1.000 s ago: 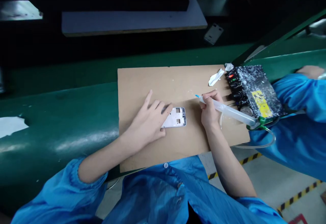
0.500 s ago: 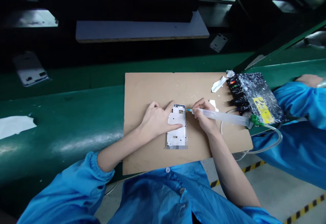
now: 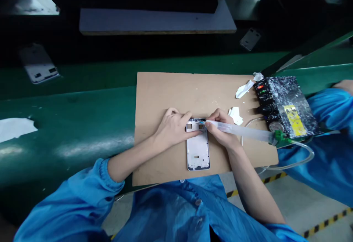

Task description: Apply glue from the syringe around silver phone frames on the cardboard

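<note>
A pale metal phone frame (image 3: 197,148) with small cut-outs lies upright on a brown board (image 3: 162,91). My left hand (image 3: 173,126) holds its upper left side, the thumb stretched across the face and the index finger at the top left corner. In my right hand (image 3: 222,128) is a translucent dispensing syringe (image 3: 245,132), gripped like a pen. Its blue tip (image 3: 202,122) is over the upper right part of the frame, near a square cut-out. Whether the tip touches the metal I cannot tell. A green cap and clear hose (image 3: 306,154) join the syringe's rear end.
A black control box (image 3: 292,106) with knobs stands at the board's right. White paper scraps (image 3: 235,115) lie near it. Further phone frames (image 3: 38,64) rest at the back left and back right (image 3: 250,39). A co-worker's blue sleeve (image 3: 328,106) is at the right.
The phone frame has shifted slightly towards me on the board, with my left hand still on it. The syringe tip has passed from beside the frame's right edge to over its upper part.
</note>
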`<state>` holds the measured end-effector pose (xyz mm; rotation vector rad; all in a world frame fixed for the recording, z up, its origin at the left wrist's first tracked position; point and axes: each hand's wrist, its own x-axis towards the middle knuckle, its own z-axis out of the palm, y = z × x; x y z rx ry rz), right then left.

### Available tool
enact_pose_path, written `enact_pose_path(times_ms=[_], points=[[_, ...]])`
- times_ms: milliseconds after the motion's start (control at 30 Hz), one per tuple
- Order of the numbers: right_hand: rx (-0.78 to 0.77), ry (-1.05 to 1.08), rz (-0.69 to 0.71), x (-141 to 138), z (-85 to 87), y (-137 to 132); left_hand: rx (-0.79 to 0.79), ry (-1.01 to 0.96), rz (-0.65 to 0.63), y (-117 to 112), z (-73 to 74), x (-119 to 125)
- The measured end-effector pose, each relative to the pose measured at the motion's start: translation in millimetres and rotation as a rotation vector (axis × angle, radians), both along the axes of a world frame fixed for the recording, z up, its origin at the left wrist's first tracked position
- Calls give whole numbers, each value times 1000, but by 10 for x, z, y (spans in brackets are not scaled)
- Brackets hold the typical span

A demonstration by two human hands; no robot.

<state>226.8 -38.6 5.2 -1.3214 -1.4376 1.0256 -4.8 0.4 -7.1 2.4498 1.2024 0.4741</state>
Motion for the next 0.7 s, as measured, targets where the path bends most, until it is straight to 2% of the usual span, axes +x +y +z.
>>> enact_pose_path(times_ms=[167,267,567,633,700], points=[[61,18,-162,47,-57,78,-61,25,53,52,107,-3],[80,18,-183,70,-69,99,-113,9,93,80,148,6],[55,-31,-255,76,-80,138,-138,11,137,76,117,23],[72,-34,-286,88,-82,154,-115,35,142,74,185,23],[116,-15,-338,106,-71,166,-79,66,99,1,330,34]])
